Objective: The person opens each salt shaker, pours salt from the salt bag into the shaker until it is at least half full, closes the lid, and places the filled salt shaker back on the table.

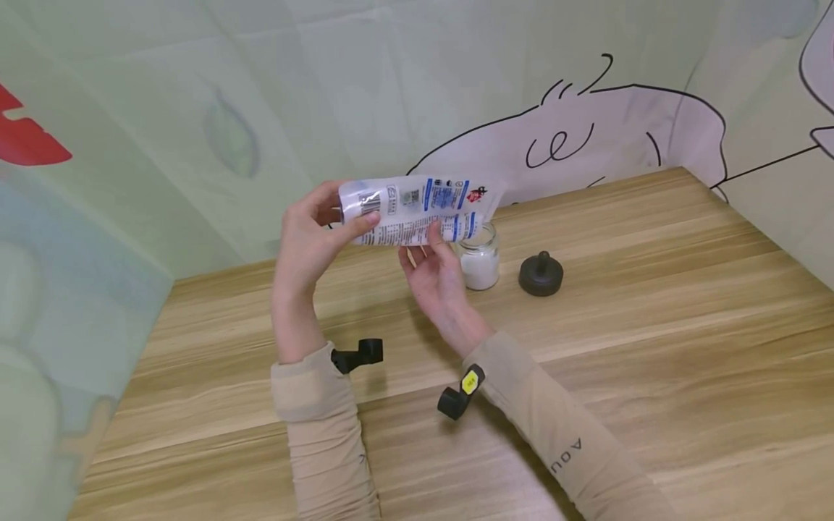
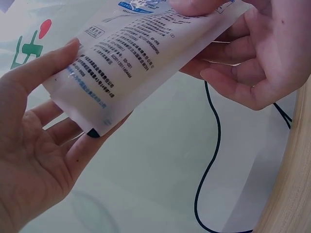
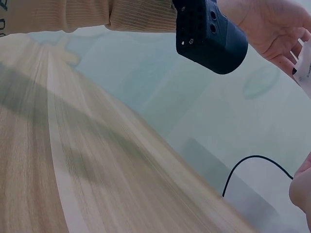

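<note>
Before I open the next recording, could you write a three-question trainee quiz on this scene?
1. True or false: the left hand and right hand both hold the printed packet.
2. In the head view, where does the dark knobbed object sit? A) left of the glass jar B) inside the jar C) right of the jar
3. Fill in: the jar's contents look ____ in colour.

Key: 1. True. 2. C. 3. White.

Tabletop (image 1: 651, 347), pale brown wood grain, streaked lengthwise. Wall covering (image 1: 326, 87), pale green, creased, possibly fabric. Leaf motif (image 1: 231, 137), faint, on same. Cartoon figure (image 1: 625, 123), whitish, black-outlined, behind tabletop. Red shape (image 1: 29, 137), cropped, left edge. Lighting: diffuse; soft shadows on tabletop.
</note>
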`<state>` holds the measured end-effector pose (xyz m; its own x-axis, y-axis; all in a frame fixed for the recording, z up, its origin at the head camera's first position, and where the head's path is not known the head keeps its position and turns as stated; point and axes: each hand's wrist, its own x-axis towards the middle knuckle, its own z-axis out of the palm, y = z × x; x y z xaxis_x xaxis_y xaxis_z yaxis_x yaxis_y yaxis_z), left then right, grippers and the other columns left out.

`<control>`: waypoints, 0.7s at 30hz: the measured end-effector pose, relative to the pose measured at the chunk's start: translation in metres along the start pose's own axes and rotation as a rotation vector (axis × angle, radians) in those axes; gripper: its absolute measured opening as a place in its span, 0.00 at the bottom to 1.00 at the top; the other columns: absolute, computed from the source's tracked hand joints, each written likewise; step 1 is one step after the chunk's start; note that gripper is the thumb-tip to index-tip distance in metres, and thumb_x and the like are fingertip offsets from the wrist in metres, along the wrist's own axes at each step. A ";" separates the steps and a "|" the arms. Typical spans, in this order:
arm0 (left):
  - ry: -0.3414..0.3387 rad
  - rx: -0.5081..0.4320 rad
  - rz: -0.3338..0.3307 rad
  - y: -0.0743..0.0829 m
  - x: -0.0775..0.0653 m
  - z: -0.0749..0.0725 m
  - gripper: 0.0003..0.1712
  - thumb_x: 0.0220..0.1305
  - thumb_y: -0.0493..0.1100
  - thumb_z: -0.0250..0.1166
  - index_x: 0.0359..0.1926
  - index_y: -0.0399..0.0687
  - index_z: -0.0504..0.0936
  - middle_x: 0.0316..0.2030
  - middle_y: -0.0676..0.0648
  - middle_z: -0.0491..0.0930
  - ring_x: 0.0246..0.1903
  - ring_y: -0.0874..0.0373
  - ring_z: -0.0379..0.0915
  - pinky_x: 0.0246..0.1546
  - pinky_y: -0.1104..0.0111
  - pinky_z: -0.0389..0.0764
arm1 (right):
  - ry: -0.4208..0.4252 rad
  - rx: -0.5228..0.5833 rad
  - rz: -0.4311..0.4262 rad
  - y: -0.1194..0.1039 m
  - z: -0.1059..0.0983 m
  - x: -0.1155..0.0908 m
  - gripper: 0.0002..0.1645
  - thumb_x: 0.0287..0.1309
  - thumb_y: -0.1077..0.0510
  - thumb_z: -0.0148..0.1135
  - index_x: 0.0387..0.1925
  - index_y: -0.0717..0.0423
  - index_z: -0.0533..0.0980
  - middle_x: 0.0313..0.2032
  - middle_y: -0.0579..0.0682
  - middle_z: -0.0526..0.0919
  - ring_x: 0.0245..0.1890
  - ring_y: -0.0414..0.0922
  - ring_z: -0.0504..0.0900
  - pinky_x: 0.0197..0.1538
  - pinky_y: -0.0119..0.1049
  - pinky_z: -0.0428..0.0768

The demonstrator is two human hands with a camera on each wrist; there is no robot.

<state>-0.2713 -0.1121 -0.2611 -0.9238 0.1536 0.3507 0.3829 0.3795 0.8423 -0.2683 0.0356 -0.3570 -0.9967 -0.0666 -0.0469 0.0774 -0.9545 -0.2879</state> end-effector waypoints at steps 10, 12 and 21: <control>0.003 -0.004 -0.019 0.000 -0.001 -0.001 0.25 0.53 0.44 0.73 0.53 0.48 0.81 0.42 0.50 0.83 0.38 0.58 0.76 0.34 0.72 0.77 | -0.022 -0.010 0.004 -0.001 -0.001 0.001 0.19 0.57 0.48 0.61 0.51 0.36 0.74 0.48 0.39 0.82 0.48 0.37 0.78 0.58 0.32 0.70; 0.002 -0.004 -0.017 0.000 -0.001 -0.001 0.25 0.53 0.44 0.73 0.53 0.47 0.81 0.43 0.49 0.83 0.38 0.58 0.77 0.34 0.73 0.78 | -0.020 -0.013 0.004 -0.001 -0.001 0.001 0.18 0.57 0.48 0.60 0.50 0.36 0.74 0.47 0.39 0.82 0.48 0.36 0.78 0.58 0.32 0.70; 0.000 -0.008 -0.002 0.000 -0.001 -0.001 0.24 0.53 0.43 0.73 0.53 0.46 0.81 0.42 0.50 0.83 0.37 0.58 0.77 0.34 0.73 0.78 | -0.005 -0.012 0.002 0.000 0.000 0.001 0.16 0.58 0.48 0.59 0.49 0.38 0.74 0.45 0.39 0.83 0.46 0.37 0.79 0.57 0.32 0.70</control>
<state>-0.2703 -0.1134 -0.2604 -0.9247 0.1531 0.3487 0.3808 0.3729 0.8461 -0.2690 0.0358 -0.3565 -0.9966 -0.0704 -0.0427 0.0800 -0.9507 -0.2996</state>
